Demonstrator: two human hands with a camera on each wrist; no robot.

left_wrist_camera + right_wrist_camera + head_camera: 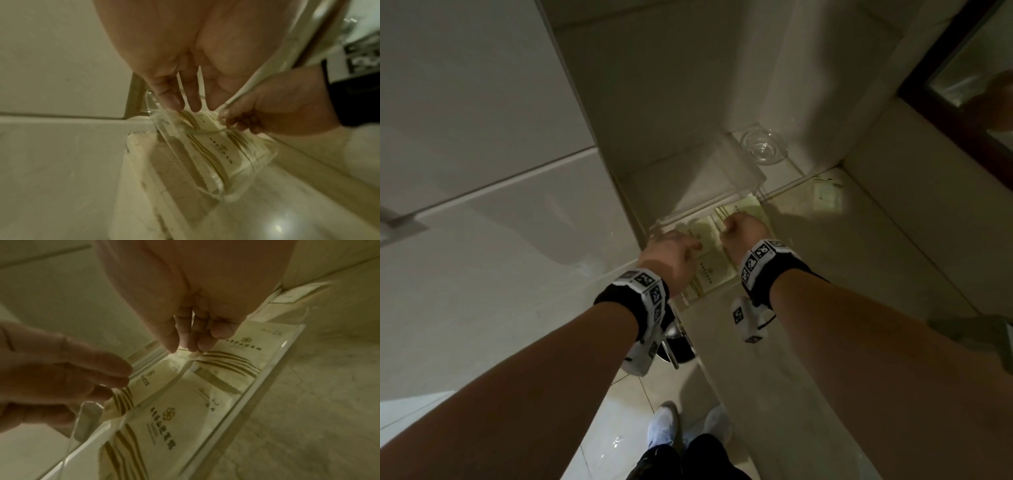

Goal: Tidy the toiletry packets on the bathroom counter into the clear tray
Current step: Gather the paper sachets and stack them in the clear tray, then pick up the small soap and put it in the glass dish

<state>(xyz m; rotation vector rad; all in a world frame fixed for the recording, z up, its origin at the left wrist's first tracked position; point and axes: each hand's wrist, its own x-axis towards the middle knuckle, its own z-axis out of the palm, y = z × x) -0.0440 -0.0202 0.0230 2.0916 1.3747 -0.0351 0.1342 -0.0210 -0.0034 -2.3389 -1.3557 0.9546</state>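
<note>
We find both hands working inside the clear tray point(753, 178), which sits on the counter point(859, 240) hard against the wall at the head view's twelve o'clock. The left hand point(671, 253) reaches in from seven o'clock, its fingers point(174, 99) extended and nearly straight, tips resting on the upper edge of a packet point(205, 123); we judge this a steadying or aligning touch, not a grasp. The right hand point(743, 228), entering from five o'clock, has its fingertips point(172, 344) bunched on the thin edge of a packet point(226, 356), apparently pinching it to seat it among the others. The toiletry packets point(164, 415) lie flat and overlapped within the tray, presumably so that they fit between its walls. They are slim cream sachets, smooth-faced, with olive stripes, a flower emblem, printed lettering and serrated end seals. The tray is rigid, transparent and straight-walled with rounded corners. At two o'clock a further pale packet point(825, 195) lies on the counter outside the tray, so we assess the task as unfinished. A clear glass dish point(763, 145) stands just beyond the tray at one o'clock.
</note>
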